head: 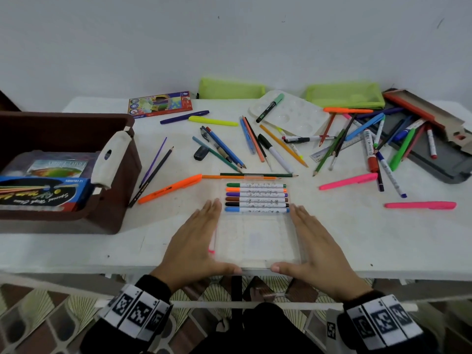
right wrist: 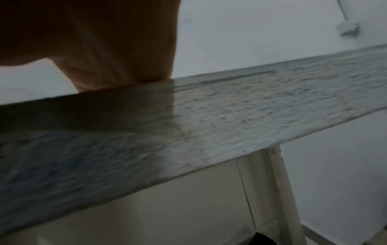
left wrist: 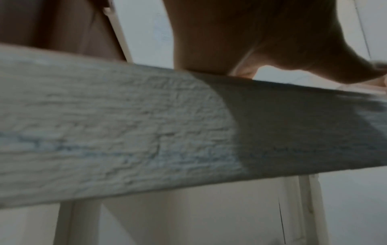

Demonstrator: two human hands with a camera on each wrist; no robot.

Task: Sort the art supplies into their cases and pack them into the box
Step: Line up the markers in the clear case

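Now I am framing the clear marker case [head: 256,241] at lower centre of the desk [head: 76,251], my left hand [head: 194,244] and right hand [head: 316,249] lying flat with straight fingers against its sides, thumbs touching its near edge. Six markers [head: 256,198] are lying inside; the brown box [head: 76,159] is sitting at left.

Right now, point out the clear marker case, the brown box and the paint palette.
clear marker case [head: 258,241]: head view, bare lower half.
brown box [head: 112,213]: head view, near right corner wall.
paint palette [head: 298,116]: head view, wells at its middle.
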